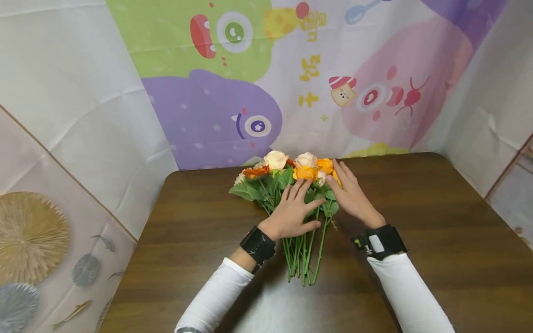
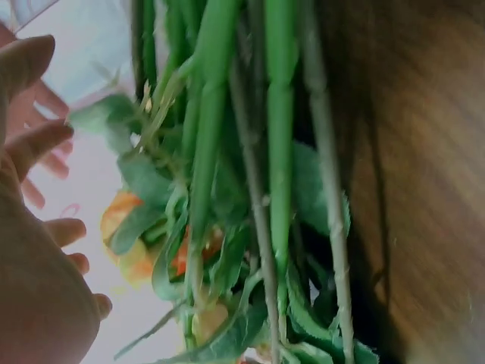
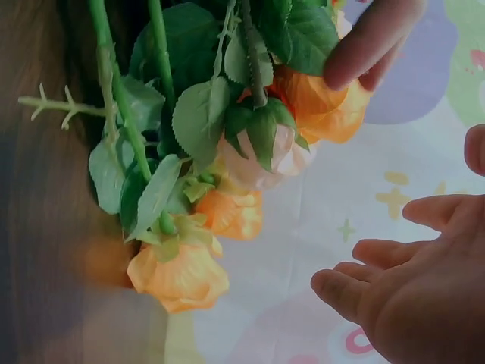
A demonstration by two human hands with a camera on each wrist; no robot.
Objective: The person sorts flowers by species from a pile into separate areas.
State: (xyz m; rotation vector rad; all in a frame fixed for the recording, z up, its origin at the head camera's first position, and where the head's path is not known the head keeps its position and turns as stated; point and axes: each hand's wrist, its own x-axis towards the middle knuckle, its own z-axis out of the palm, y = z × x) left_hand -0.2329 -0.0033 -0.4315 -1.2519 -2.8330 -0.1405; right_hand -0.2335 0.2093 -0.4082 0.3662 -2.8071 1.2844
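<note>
A bunch of artificial flowers lies on the brown table, its heads toward the back and its green stems toward the front. Among the heads are a cream rose, a pale pink rose, orange roses and a rust-coloured flower. My left hand is spread over the leaves and upper stems, fingers straight; the left wrist view shows nothing gripped. At the bunch's right edge my right hand is held with extended fingers beside the orange roses. Whether its fingertips touch them I cannot tell.
The wooden table extends to both sides of the bunch. Behind it hangs a cartoon-printed cloth, close to the flower heads. Pale fabric panels stand at left and right.
</note>
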